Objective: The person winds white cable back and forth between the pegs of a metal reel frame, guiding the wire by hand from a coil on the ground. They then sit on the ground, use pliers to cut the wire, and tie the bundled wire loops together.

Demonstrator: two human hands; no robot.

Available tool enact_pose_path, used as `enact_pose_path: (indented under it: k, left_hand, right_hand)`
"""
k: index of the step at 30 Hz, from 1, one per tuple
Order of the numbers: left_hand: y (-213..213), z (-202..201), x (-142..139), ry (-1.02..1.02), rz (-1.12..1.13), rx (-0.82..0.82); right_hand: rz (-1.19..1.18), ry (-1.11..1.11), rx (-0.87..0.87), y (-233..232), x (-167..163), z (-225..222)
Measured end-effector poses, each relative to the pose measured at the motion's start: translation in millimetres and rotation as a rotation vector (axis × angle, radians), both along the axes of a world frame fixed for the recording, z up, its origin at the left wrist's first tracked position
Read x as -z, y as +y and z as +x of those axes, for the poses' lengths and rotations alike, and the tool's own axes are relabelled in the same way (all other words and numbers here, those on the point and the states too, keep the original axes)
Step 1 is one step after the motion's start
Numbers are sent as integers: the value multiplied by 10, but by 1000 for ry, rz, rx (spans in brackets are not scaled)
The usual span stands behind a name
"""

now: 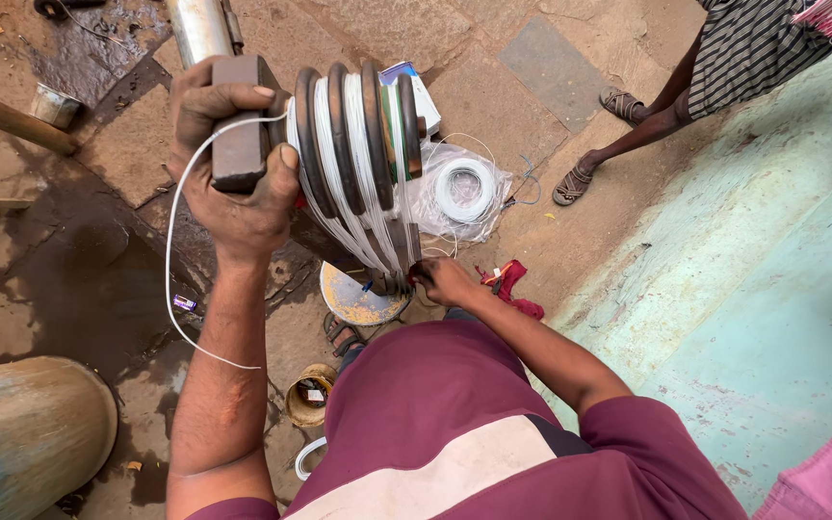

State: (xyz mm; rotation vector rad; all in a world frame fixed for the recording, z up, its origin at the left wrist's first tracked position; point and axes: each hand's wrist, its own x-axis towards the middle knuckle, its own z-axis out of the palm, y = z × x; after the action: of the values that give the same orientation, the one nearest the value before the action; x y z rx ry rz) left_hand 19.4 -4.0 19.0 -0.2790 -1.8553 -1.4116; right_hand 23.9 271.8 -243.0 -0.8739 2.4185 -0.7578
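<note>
My left hand (235, 173) is raised and grips a dark metal block (241, 125) at one end of a ribbed winding former (358, 144). White wire (339, 183) fills the grooves between its dark rings. A loose strand of the white wire (173, 260) loops down past my left wrist. Lower down, my right hand (443, 279) pinches the wire strands where they gather at the bottom of the former.
A coil of white wire in a clear plastic bag (464, 193) lies on the stone floor. A round yellowish lid (353, 300), a small tin (308, 395), a red rag (512, 289) and a blue-grey cylinder (21, 433) lie nearby. Another person's sandalled feet (589, 144) stand at the upper right.
</note>
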Motion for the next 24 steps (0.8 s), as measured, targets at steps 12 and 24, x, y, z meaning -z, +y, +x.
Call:
enact_pose_path:
  k: [12,24]
  left_hand:
    - [-37,-185,86,23,8,36]
    - [-13,147,45,-35,53,127]
  right_hand:
    - [-224,1432,-593,-39,-3144,-672]
    - [203,636,12,-453,-543,-1349]
